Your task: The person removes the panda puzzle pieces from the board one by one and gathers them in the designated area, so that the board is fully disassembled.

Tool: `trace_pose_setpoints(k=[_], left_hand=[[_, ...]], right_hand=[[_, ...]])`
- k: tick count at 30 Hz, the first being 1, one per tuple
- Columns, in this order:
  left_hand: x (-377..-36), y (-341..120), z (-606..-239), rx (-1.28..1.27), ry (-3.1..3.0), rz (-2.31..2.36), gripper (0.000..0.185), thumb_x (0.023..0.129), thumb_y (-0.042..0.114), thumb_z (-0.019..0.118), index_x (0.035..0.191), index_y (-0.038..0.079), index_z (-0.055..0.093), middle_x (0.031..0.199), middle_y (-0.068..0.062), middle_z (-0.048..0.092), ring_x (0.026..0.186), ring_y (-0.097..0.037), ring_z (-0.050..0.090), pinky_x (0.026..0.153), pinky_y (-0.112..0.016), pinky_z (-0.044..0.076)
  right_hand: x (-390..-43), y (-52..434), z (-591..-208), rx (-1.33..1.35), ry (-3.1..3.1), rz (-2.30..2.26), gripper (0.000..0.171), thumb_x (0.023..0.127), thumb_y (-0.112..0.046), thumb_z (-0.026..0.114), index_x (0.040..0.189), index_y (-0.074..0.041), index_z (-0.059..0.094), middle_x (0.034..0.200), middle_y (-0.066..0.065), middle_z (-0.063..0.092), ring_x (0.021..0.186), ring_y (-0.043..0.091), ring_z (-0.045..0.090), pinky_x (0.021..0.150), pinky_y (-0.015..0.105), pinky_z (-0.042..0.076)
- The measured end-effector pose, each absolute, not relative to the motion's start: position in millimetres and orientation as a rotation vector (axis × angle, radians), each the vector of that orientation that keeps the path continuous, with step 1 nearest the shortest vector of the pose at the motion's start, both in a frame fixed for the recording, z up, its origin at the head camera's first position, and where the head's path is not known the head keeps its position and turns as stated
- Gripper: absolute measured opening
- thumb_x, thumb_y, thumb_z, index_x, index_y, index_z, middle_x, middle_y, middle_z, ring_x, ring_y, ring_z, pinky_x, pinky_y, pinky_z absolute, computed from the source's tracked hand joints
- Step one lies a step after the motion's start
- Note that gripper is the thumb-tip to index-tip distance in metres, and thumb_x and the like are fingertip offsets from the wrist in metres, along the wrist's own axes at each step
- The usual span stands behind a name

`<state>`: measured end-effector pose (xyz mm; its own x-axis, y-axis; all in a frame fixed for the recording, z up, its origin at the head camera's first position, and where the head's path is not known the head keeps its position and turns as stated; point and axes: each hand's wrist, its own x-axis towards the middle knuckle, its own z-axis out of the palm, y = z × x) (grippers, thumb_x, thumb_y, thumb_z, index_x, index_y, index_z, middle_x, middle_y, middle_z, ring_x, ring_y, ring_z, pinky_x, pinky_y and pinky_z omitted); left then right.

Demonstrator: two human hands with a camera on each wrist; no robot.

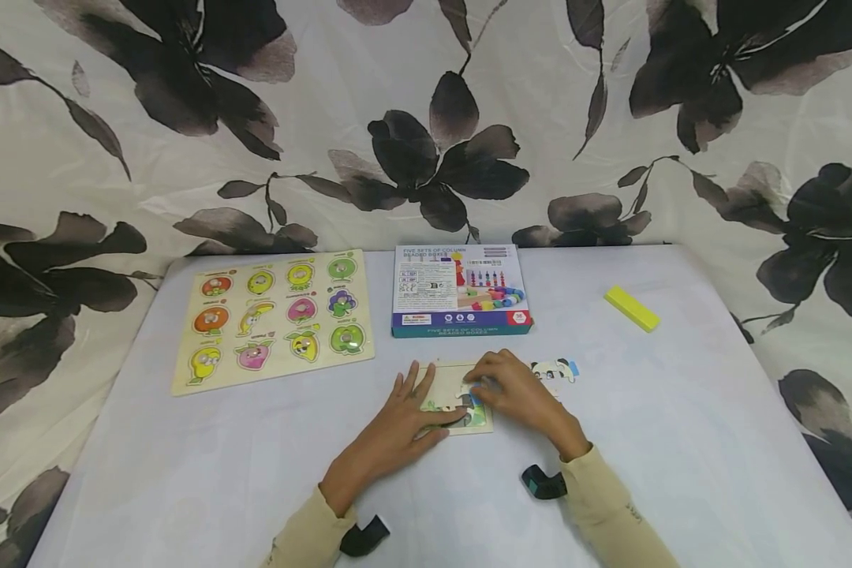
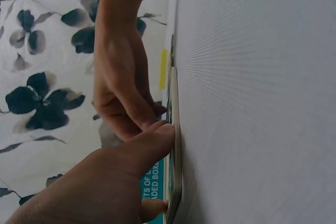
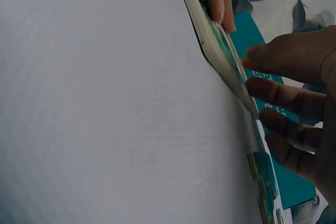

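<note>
In the head view a small wooden jigsaw board (image 1: pixel 443 377) with a partly filled picture lies on the white table. My left hand (image 1: pixel 401 414) is spread over its left side, fingertips on the board and the picture pieces. In the left wrist view, the thumb (image 2: pixel 167 129) rests at the board's near edge. My right hand (image 1: pixel 514 386) reaches over the board's right side, fingers bent down onto the picture. In the right wrist view its fingertips (image 3: pixel 254 85) touch the board's edge area, thumb and fingers apart. Loose panda puzzle pieces (image 1: pixel 555 371) lie just right of this hand.
Behind the board stands a boxed bead set (image 1: pixel 461 292). A wooden fruit puzzle tray (image 1: pixel 270 367) lies at the back left, and a yellow block (image 1: pixel 632 308) at the back right. Dark wrist devices (image 1: pixel 543 481) sit at both cuffs. A floral cloth hangs behind the table.
</note>
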<state>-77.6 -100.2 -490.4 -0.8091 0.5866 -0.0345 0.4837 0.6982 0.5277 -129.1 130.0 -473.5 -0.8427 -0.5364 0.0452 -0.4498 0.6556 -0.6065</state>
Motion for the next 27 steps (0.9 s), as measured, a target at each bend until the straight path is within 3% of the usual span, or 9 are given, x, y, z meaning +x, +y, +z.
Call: trace_pose_setpoints(k=[9, 20, 27], left_hand=[[-78.0, -99.2, -492.9, 0.862, 2.713, 0.741, 0.037, 0.097, 0.038, 0.053, 0.134, 0.041, 0.054, 0.158, -0.019, 0.009, 0.145, -0.039, -0.006, 0.116, -0.057, 0.000], [-77.5, -100.7, -494.3, 0.809, 2.725, 0.796, 0.044, 0.094, 0.041, 0.058, 0.137, 0.031, 0.055, 0.159, -0.015, 0.012, 0.147, -0.034, -0.002, 0.118, -0.050, 0.003], [-77.3, -101.1, -494.0, 0.810, 2.727, 0.785, 0.043, 0.094, 0.042, 0.057, 0.136, 0.031, 0.055, 0.159, -0.014, 0.012, 0.147, -0.033, -0.002, 0.118, -0.050, 0.003]], right_hand=[[-127.6, 128.7, -477.7, -0.835, 2.745, -0.928, 0.013, 0.087, -0.016, 0.070, 0.099, -0.013, 0.075, 0.094, -0.003, 0.063, 0.088, 0.013, 0.050, 0.077, 0.032, 0.046], [-126.0, 127.1, -478.2, -0.811, 2.739, -0.948, 0.014, 0.088, -0.017, 0.070, 0.100, -0.013, 0.074, 0.099, -0.002, 0.065, 0.092, 0.015, 0.051, 0.082, 0.037, 0.048], [-125.7, 127.0, -478.7, -0.793, 2.737, -0.960, 0.013, 0.088, -0.017, 0.069, 0.100, -0.013, 0.074, 0.099, -0.002, 0.064, 0.093, 0.015, 0.051, 0.083, 0.038, 0.048]])
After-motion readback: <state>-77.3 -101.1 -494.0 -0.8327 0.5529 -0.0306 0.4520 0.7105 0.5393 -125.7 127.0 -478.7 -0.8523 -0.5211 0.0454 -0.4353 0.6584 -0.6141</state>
